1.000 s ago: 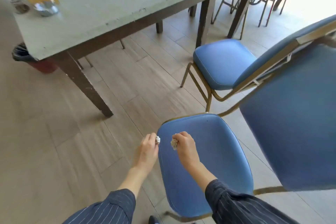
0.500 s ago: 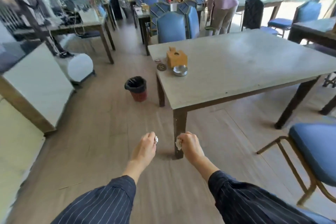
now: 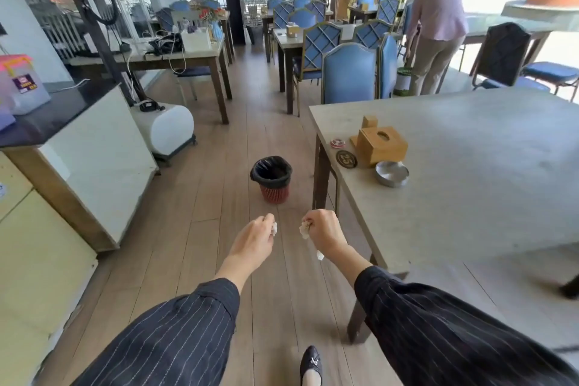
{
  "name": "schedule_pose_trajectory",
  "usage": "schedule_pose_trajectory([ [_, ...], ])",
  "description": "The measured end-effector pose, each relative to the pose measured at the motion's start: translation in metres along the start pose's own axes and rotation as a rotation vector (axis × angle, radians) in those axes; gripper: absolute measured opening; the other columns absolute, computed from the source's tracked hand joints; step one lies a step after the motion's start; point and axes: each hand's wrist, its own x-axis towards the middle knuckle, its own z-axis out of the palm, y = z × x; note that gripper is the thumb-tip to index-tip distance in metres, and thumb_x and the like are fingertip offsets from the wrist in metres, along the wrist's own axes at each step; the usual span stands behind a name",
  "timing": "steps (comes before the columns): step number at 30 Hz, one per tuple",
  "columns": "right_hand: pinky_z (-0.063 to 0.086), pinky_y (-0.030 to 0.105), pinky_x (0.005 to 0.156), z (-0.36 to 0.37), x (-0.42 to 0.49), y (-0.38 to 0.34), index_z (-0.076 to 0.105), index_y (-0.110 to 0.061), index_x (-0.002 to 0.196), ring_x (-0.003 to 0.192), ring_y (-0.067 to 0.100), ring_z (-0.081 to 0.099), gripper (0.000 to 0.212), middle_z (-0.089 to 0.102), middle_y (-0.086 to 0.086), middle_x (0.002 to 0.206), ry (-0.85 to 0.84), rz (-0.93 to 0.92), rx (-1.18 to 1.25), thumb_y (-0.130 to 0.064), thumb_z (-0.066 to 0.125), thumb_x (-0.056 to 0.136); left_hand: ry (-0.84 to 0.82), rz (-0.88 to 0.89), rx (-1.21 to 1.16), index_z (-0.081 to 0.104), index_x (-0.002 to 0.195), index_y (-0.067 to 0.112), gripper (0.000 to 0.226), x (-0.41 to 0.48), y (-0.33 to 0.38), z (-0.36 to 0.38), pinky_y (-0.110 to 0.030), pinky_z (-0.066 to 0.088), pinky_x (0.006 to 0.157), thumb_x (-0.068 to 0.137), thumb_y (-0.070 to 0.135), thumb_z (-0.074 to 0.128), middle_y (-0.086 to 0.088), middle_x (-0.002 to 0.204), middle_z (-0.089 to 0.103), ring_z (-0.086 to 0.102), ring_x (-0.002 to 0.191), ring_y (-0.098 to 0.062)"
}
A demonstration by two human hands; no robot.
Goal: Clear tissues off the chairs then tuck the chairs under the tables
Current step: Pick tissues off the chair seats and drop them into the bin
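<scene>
Down by the bottom edge a dark shoe (image 3: 311, 360) shows on the wooden floor between two pinstriped sleeves, so the person is on foot. Just ahead, the left hand (image 3: 253, 238) has its fingers curled and pinches a small white wad (image 3: 274, 228) at the fingertips. The right hand (image 3: 326, 233), beside it but not touching, is curled the same way round a crumpled tissue (image 3: 304, 230). A loose white scrap (image 3: 320, 255) shows below that wrist; whether it is held or falling I cannot tell. A second ago both hands were over a blue chair seat with these same tissues. That seat is out of view now, the view has swung to the room, and the hands sit in open air above the floor. Beyond them a bin (image 3: 271, 178) with a black liner stands on the floor near the table's corner leg, closer than it was half a second ago. I judge the tissues are off that chair and being carried to the bin, with the drop not yet made and the chair not yet tucked. To the right the table (image 3: 470, 197) carries a wooden tissue box (image 3: 380, 144), a metal dish (image 3: 391, 173) and a numbered disc (image 3: 346, 158). Blue chairs (image 3: 349, 72) stand at its far side, and further back a person (image 3: 438, 31) bends by another table
</scene>
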Motion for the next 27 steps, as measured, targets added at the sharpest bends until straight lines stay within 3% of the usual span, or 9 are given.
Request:
schedule_pose_trajectory([
  [8,0.041,0.024,0.066,0.018,0.238,-0.038,0.072,0.000,0.088,0.079,0.027,0.063,0.023,0.071,0.016,0.088,-0.048,-0.030,0.015,0.009,0.054,0.077,0.031,-0.020,0.017,0.048,0.122,0.012,0.034,0.209,-0.085,-0.032,-0.034,0.046,0.066,0.089,0.003,0.047,-0.011,0.106,0.063,0.061,0.089,-0.029],
  [11,0.041,0.023,0.066,0.023,0.311,-0.047,0.072,-0.002,0.092,0.077,0.024,0.059,0.021,0.070,0.014,0.090,-0.082,-0.023,0.004,0.004,0.056,0.080,0.033,-0.037,0.008,0.054,0.115,0.012,0.028,0.278,-0.111,-0.038,-0.033,0.044,0.065,0.089,0.004,0.047,-0.011,0.105,0.063,0.061,0.089,-0.030],
  [14,0.050,0.030,0.066,0.038,0.385,-0.048,0.072,-0.005,0.084,0.080,0.029,0.065,0.016,0.072,0.014,0.086,-0.105,-0.009,-0.011,0.001,0.059,0.075,0.003,-0.046,0.018,0.055,0.104,0.010,0.020,0.346,-0.142,-0.036,-0.033,0.041,0.063,0.088,0.003,0.045,-0.012,0.101,0.062,0.059,0.085,-0.031],
  [18,0.056,0.038,0.073,0.065,0.484,-0.042,0.072,-0.006,0.085,0.083,0.034,0.066,0.022,0.072,0.016,0.087,-0.103,0.040,-0.054,0.000,0.055,0.072,-0.026,-0.039,0.000,0.055,0.106,0.010,0.021,0.445,-0.185,-0.022,-0.031,0.037,0.063,0.088,0.004,0.045,-0.011,0.101,0.062,0.060,0.087,-0.031],
  [23,0.053,0.035,0.069,0.100,0.601,-0.029,0.069,-0.007,0.083,0.083,0.036,0.066,0.020,0.072,0.015,0.087,-0.067,0.148,-0.055,-0.002,0.052,0.073,-0.140,0.021,-0.022,0.052,0.097,0.011,0.015,0.567,-0.236,0.005,-0.034,0.041,0.063,0.087,0.004,0.044,-0.010,0.099,0.061,0.058,0.084,-0.030],
  [27,0.051,0.033,0.066,0.125,0.679,-0.013,0.068,-0.007,0.087,0.083,0.034,0.065,0.024,0.071,0.013,0.089,-0.043,0.243,-0.012,-0.001,0.048,0.076,-0.179,0.005,-0.048,0.053,0.097,0.012,0.014,0.652,-0.269,0.031,-0.031,0.035,0.061,0.087,0.005,0.044,-0.008,0.098,0.062,0.054,0.077,-0.025],
])
